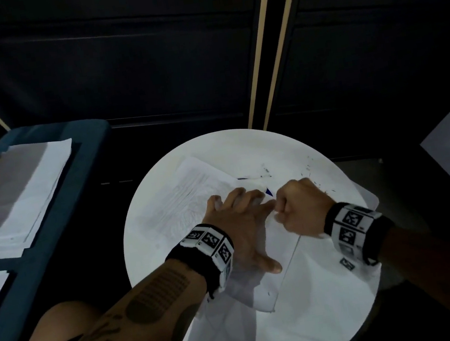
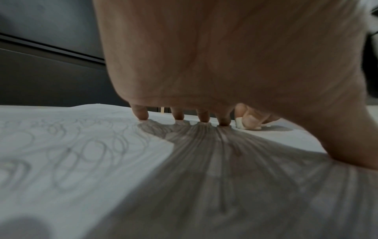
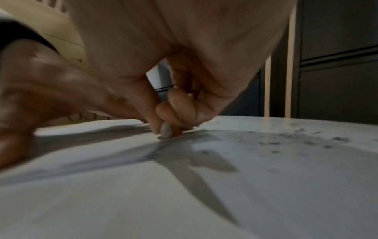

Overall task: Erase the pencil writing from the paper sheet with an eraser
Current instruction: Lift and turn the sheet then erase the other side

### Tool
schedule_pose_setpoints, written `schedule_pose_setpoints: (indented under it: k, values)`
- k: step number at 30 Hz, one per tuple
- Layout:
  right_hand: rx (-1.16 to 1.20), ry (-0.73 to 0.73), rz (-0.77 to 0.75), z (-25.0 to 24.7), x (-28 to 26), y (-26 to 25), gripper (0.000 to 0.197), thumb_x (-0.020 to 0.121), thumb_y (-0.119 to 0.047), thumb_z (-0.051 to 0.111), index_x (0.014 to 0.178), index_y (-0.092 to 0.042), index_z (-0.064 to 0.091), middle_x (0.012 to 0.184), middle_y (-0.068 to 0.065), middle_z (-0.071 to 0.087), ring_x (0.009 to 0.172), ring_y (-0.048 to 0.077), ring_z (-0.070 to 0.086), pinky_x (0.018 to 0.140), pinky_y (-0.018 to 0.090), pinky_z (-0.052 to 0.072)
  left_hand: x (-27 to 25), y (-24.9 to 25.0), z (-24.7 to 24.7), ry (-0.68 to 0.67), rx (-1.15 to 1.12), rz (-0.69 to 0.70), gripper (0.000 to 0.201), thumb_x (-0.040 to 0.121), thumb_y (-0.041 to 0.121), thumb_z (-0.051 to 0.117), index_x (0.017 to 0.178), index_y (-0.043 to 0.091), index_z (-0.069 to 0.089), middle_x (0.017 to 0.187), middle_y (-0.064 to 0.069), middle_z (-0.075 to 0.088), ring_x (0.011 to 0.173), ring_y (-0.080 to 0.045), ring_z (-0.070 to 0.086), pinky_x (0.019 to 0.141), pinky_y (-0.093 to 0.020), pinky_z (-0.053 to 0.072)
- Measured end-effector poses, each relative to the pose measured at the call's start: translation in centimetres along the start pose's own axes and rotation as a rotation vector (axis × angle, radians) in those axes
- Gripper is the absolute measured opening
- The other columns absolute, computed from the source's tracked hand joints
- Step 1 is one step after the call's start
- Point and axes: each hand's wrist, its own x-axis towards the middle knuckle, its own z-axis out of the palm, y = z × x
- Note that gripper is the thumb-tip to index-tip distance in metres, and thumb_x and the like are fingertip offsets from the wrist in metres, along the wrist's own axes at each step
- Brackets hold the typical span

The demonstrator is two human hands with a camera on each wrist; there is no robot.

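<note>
A white paper sheet (image 1: pixel 184 199) with faint pencil scribbles lies on the round white table (image 1: pixel 243 141). My left hand (image 1: pixel 238 214) lies flat on the sheet, its fingertips (image 2: pixel 142 115) pressing down on the paper (image 2: pixel 71 153) beside looping pencil lines. My right hand (image 1: pixel 298 203) is curled and pinches a small white eraser (image 3: pixel 166 130), whose tip touches the paper (image 3: pixel 184 194). In the left wrist view the eraser (image 2: pixel 239 123) shows just right of my fingertips. In the head view the eraser itself is hidden by my fingers.
Dark eraser crumbs (image 1: pixel 309 170) lie scattered on the table beyond my right hand. More white sheets (image 1: pixel 309 303) overlap nearer me. A blue seat (image 1: pixel 76 150) at the left carries a stack of papers (image 1: pixel 27 192). Dark panels rise behind the table.
</note>
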Motion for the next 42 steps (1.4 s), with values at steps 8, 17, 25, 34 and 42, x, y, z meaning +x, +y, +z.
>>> schedule_pose_setpoints:
  k: [8, 17, 25, 34, 42]
  values:
    - [0.005, -0.019, 0.03, -0.2, 0.0, 0.1, 0.012, 0.075, -0.04, 0.065, 0.071, -0.031, 0.059, 0.095, -0.005, 0.06, 0.101, 0.017, 0.058, 0.086, 0.036, 0.055, 0.1, -0.2, 0.1, -0.029, 0.002, -0.008, 0.124, 0.059, 0.096, 0.063, 0.157, 0.054, 0.002, 0.17, 0.017, -0.001, 0.158, -0.022, -0.005, 0.121, -0.063, 0.004]
    - [0.001, -0.017, -0.01, 1.1, -0.1, 0.3, 0.016, 0.07, -0.047, 0.061, 0.066, -0.032, 0.058, 0.078, -0.005, 0.059, 0.075, 0.013, 0.061, 0.073, 0.033, 0.059, 0.3, -0.3, -0.4, -0.029, -0.015, 0.002, 0.122, 0.06, 0.092, 0.067, 0.159, 0.052, 0.007, 0.171, 0.014, 0.003, 0.159, -0.024, -0.002, 0.122, -0.064, 0.007]
    - [0.02, 0.042, -0.004, 0.6, 0.6, 0.2, 0.016, 0.082, -0.032, 0.069, 0.071, -0.028, 0.059, 0.085, 0.001, 0.065, 0.087, 0.017, 0.065, 0.08, 0.034, 0.059, -0.6, -2.3, -0.2, -0.052, 0.069, 0.011, 0.12, 0.068, 0.103, 0.044, 0.163, 0.046, -0.001, 0.174, 0.013, -0.013, 0.161, -0.023, -0.011, 0.127, -0.06, 0.002]
    - [0.064, -0.049, -0.17, 1.8, -2.7, -2.8, 0.018, 0.086, -0.017, 0.074, 0.069, -0.016, 0.07, 0.069, -0.004, 0.067, 0.069, 0.013, 0.068, 0.072, 0.037, 0.062, -1.3, -2.2, 0.7, -0.133, -0.023, -0.056, 0.135, 0.056, 0.097, 0.062, 0.158, 0.053, -0.015, 0.169, 0.017, -0.027, 0.157, -0.019, -0.028, 0.124, -0.064, -0.009]
    - [0.025, 0.038, -0.069, 0.8, -1.0, -2.2, 0.02, 0.084, -0.022, 0.073, 0.067, -0.02, 0.063, 0.071, -0.002, 0.063, 0.085, 0.015, 0.061, 0.081, 0.034, 0.059, -1.4, -2.3, 0.5, -0.145, -0.036, -0.04, 0.135, 0.059, 0.097, 0.064, 0.159, 0.053, -0.015, 0.169, 0.016, -0.029, 0.156, -0.02, -0.03, 0.123, -0.065, -0.013]
